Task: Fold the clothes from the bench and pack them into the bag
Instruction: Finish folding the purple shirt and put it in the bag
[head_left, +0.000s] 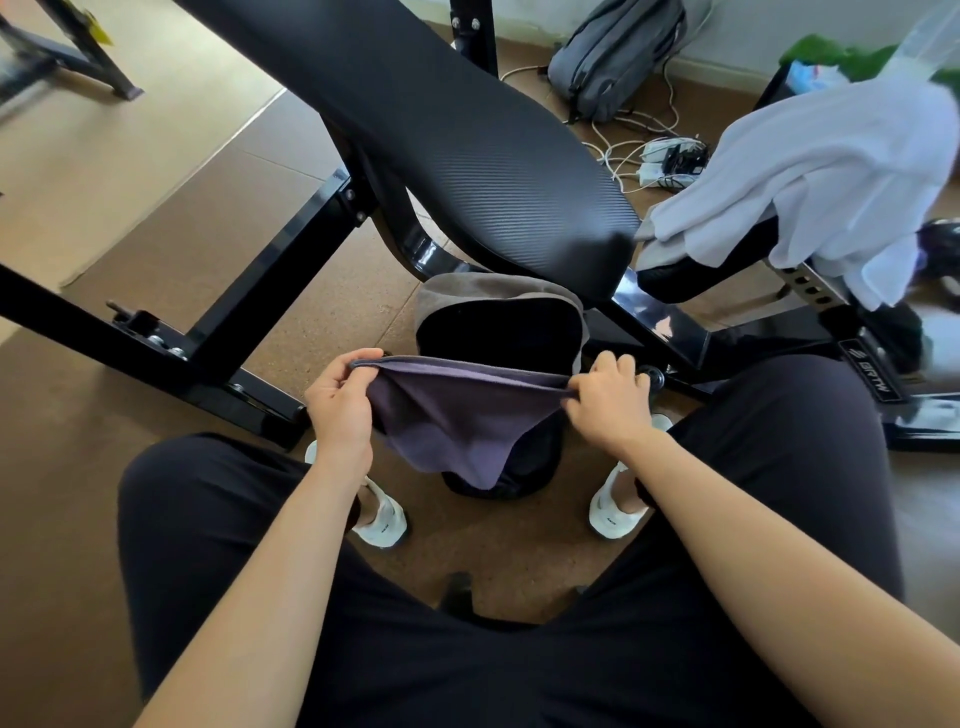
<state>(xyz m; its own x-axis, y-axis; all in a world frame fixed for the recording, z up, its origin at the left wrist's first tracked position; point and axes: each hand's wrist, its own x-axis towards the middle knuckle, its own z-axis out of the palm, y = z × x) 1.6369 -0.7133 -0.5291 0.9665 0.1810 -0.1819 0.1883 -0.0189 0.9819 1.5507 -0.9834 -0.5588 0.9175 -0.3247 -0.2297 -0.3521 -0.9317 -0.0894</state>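
The person sits with knees apart, and both hands hold a purple cloth (457, 421) stretched between them just above the open bag (498, 322) on the floor. The left hand (340, 402) pinches one end of the top edge between thumb and fingers, and the right hand (605, 400) has the other end bunched in a closed grip, so the edge runs nearly taut while the rest hangs down in a soft belly. It looks light and limp, probably a thin knit or towelling; it would not hold a fold by itself and will slump as soon as one end is let go. The two corners are the sensible places to hold it, as now, and I would guess it wants folding against a lap or over the bag's mouth before it goes in. The bag stands dark and gaping between the feet, its grey lip turned outward, partly under the black padded bench (467, 145). A white garment (810, 182) lies heaped over the far end of the bench to the right, loose and creased, likely just as floppy and more awkward because there is more of it. The floor (171, 218) is brown matting, plain and flat. Further back a grey backpack (618, 57) leans near the wall beside a tangle of white cables (660, 161).
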